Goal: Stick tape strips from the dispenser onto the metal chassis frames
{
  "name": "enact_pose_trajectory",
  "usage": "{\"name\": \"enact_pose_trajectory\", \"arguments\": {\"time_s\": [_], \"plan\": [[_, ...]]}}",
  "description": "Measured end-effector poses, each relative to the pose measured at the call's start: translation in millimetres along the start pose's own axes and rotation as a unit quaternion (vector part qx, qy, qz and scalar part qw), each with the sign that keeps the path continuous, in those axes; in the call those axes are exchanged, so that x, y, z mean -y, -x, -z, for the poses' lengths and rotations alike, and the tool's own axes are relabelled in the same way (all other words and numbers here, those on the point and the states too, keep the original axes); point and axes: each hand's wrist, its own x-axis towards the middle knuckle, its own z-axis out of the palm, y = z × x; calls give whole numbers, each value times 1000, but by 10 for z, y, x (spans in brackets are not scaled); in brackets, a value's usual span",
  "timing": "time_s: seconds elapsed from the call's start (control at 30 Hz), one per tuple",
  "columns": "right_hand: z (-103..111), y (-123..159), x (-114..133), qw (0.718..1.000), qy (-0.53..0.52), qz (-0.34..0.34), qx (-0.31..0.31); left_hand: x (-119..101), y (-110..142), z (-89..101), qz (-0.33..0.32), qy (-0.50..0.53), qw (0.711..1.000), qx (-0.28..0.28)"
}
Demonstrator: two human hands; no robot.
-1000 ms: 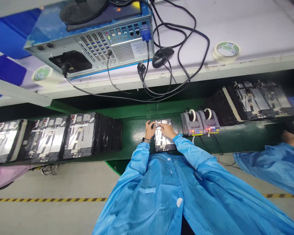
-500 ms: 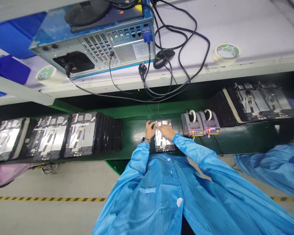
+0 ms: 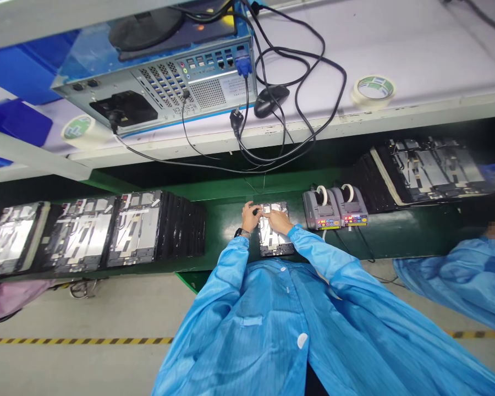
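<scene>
An opened tablet [image 3: 273, 242] lies flat on the green bench in front of me, its silvery inside and dark lower boards facing up. At its upper left corner my left hand [image 3: 250, 216] has its fingers curled in a pinch, with a small dark spot at the fingertips that I cannot identify. My right hand [image 3: 279, 221] reaches over the tablet's upper part from the right. Its fingertips are pressed together and point toward the left hand. Whatever lies between those fingertips is too small to tell.
Two grey tape dispensers [image 3: 322, 209] stand right of the tablet. Rows of opened tablets [image 3: 134, 228] lean at the left, and more tablets [image 3: 421, 170] at the far right. Cables [image 3: 272, 162] hang from the shelf above. A co-worker's blue sleeve [image 3: 457, 275] is at right.
The view has shifted slightly. Both hands stay at the tablet's upper left, and the right fingers show only a small movement.
</scene>
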Motion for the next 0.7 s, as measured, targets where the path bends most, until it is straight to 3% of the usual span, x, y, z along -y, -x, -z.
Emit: {"name": "enact_pose_trajectory", "arguments": {"time_s": [0.1,0.17,0.27,0.33,0.4,0.5,0.57,0.7], "plan": [[-43,31,7,998,-52,-11,-37,-9,-18,10,-12,-12,1000,0],[-90,130,-6,988,-105,-34,-107,-11,-15,10,-20,-14,1000,3],[-239,413,-69,947,-167,-114,-248,3,-7,3,-34,-10,999,5],[-388,646,-143,920,-180,-174,-303,26,-23,6,-44,-12,999,7],[-545,854,-233,906,-193,-221,-304,52,-66,21,-56,-16,998,17],[-720,1046,-373,895,-252,-269,-252,72,-130,43,-71,-2,997,38],[-771,1095,-441,884,-301,-280,-222,62,-98,29,-66,26,997,23],[-771,1106,-457,880,-361,-250,-182,7,317,-110,51,108,992,-47]]}}
